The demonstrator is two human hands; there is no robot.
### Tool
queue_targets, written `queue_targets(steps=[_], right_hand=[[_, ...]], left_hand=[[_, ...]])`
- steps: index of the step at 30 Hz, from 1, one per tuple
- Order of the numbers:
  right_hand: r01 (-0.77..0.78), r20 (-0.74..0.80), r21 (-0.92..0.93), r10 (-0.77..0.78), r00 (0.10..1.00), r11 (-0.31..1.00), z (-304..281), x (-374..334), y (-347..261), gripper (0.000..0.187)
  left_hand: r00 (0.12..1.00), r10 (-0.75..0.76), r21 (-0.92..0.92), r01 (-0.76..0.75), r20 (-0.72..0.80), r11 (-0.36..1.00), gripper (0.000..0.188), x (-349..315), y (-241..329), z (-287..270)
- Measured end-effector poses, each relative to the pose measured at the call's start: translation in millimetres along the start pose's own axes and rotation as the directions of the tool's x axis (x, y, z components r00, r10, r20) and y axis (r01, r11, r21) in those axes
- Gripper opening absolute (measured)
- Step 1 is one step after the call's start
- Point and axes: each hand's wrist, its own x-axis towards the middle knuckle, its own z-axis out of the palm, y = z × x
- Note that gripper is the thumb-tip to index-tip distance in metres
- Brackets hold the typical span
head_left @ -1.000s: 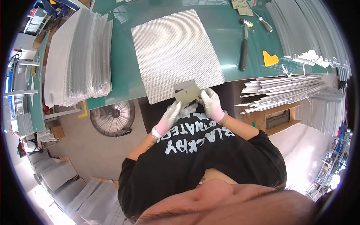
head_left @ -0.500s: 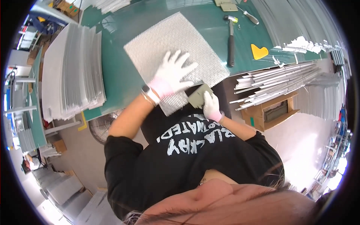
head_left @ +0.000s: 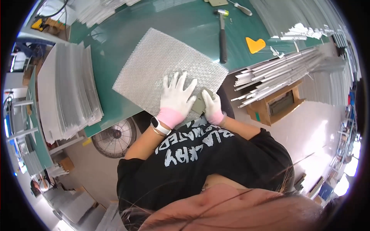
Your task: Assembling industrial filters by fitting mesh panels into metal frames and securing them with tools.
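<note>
A square silvery mesh panel (head_left: 154, 61) with a fine honeycomb look lies on the green table (head_left: 185, 23), its near part jutting past the front edge toward me. My left hand (head_left: 176, 94), in a white glove with a pink cuff, rests flat on the panel with fingers spread. My right hand (head_left: 212, 104), gloved alike, grips a small grey-green flat block (head_left: 199, 104) against the panel's near right edge. Part of the block is hidden behind the fingers.
Stacked panels (head_left: 65, 92) stand at the left. A hammer (head_left: 222, 40), a yellow scraper (head_left: 255, 45) and a screwdriver (head_left: 243, 9) lie at the back right. White strips (head_left: 269, 77) stick out above a cardboard box (head_left: 275, 106). A fan (head_left: 115, 136) sits below the table.
The panel has turned and come nearer to me on the left. My left hand has moved nearer on it. My right hand has brought the block against the panel's edge.
</note>
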Motion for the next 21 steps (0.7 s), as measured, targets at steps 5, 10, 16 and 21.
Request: queue_targets(steps=[5, 10, 16, 21], right_hand=[[-0.324, 0.359, -0.292, 0.417, 0.835, 0.9, 20, 20, -25, 0.041], [0.506, 0.611, -0.78, 0.275, 0.742, 0.368, -38, 38, -63, 0.034], [0.178, 0.009, -0.879, 0.358, 0.934, -0.442, -200, 66, -39, 0.026], [0.534, 0.563, -0.823, -0.155, 0.812, -0.192, -160, 52, -77, 0.012]], left_hand=[[0.994, 0.058, 0.201, -0.076, 0.093, 0.977, 0.05, 10, -44, -4], [0.988, 0.151, 0.295, -0.139, -0.019, 0.946, 0.049, 36, -88, -43], [0.876, 0.382, -0.308, -0.466, -0.295, 0.829, 0.036, -16, -28, -5], [0.98, 0.138, -0.851, 0.05, 0.143, 0.522, 0.025, -41, -12, 100]])
